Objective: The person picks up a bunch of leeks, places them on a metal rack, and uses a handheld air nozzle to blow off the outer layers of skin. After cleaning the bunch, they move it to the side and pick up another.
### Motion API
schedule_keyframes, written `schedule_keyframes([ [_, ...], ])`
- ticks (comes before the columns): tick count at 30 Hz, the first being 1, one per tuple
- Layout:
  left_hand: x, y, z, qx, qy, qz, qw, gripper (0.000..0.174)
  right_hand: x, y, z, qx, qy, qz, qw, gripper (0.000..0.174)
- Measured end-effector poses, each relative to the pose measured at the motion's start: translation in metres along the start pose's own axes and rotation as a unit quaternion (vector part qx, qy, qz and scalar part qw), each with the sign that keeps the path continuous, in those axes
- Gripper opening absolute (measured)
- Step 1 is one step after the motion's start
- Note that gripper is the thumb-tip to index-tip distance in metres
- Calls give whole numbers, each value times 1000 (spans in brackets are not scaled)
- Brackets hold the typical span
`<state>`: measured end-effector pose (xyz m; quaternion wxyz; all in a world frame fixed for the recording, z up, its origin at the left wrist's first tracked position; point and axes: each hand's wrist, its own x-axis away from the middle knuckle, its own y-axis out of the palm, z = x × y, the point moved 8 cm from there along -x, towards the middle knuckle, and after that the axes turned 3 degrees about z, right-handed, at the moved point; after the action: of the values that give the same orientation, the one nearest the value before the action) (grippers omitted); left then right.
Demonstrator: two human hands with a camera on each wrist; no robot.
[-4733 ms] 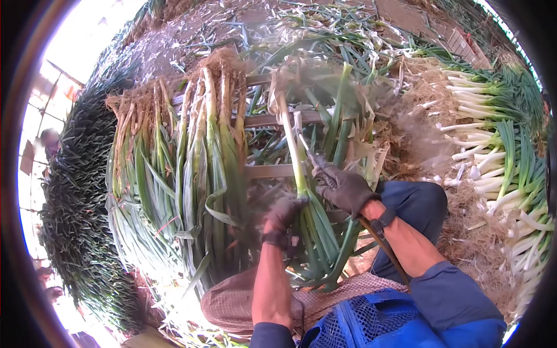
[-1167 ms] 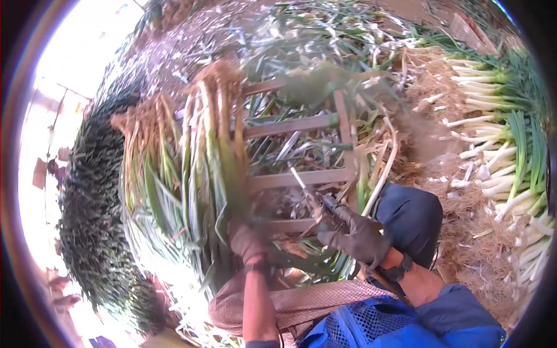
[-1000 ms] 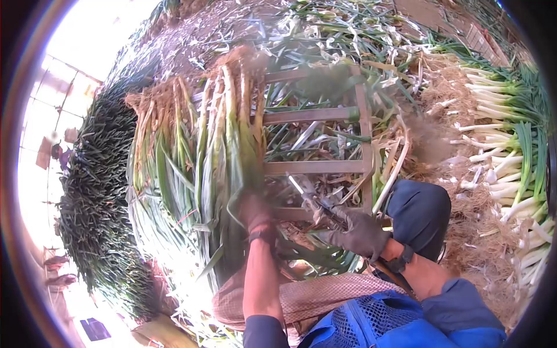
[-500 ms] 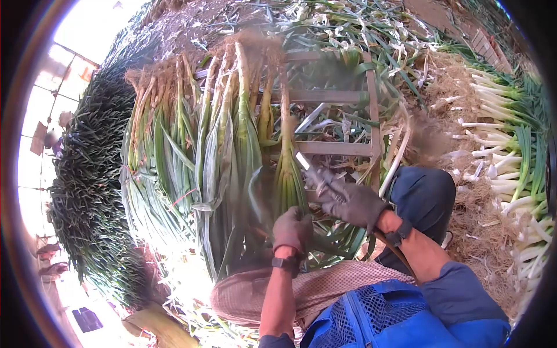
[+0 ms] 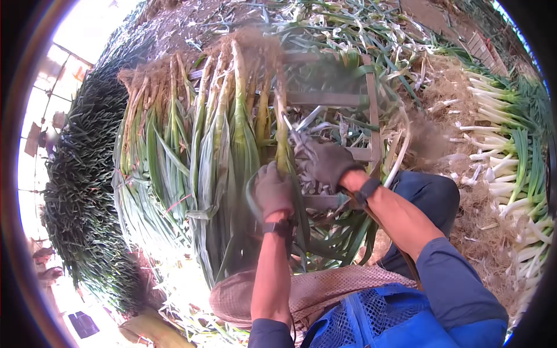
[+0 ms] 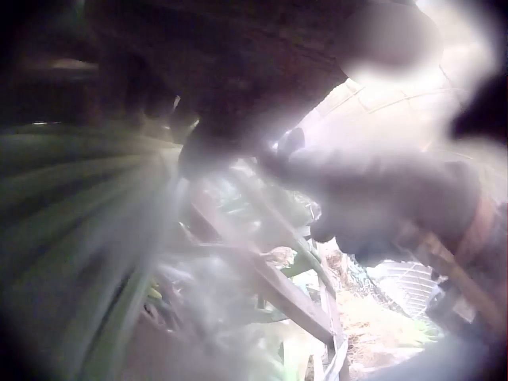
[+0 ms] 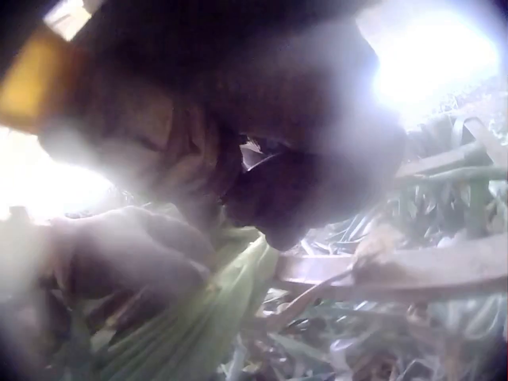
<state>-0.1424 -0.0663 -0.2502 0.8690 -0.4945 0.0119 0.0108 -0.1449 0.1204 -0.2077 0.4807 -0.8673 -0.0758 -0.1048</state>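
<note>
My gloved left hand (image 5: 271,188) grips a green onion (image 5: 282,124) by its lower leaves, roots pointing away from me. In the left wrist view the green leaves (image 6: 71,246) fan out beside the dark glove. My gloved right hand (image 5: 328,163) holds an air blow gun (image 5: 291,129), its pale nozzle right at the onion's stalk and a hose running back along the forearm. Glare and the glove hide most of the tool in the right wrist view, where leaves (image 7: 198,325) show below the hands. Unpeeled green onions (image 5: 223,145) with brown roots lie close on the left.
A slatted wooden rack (image 5: 373,116) lies under the work, with leaf scraps below and beyond. Peeled white green onions (image 5: 493,153) line the right side beside loose roots and skins (image 5: 476,232). A tall dark-green stack (image 5: 87,174) stands far left. My bent knee (image 5: 426,200) is at right.
The peeled onion held earlier is gone from my left hand. That hand reached into the left pile and drew out another green onion. My right hand has moved up and left with the blow gun.
</note>
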Motion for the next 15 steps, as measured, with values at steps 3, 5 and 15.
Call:
schedule_keyframes([
  [3,-14,12,3,-39,-14,-36,998,49,-46,-10,8,9,-16,57,998,67],
  [5,-20,22,-1,-50,-11,-39,998,50,-76,-17,10,28,-9,75,997,66],
  [15,-44,30,-9,14,-122,-133,983,54,-124,-35,15,-29,-23,85,996,58],
])
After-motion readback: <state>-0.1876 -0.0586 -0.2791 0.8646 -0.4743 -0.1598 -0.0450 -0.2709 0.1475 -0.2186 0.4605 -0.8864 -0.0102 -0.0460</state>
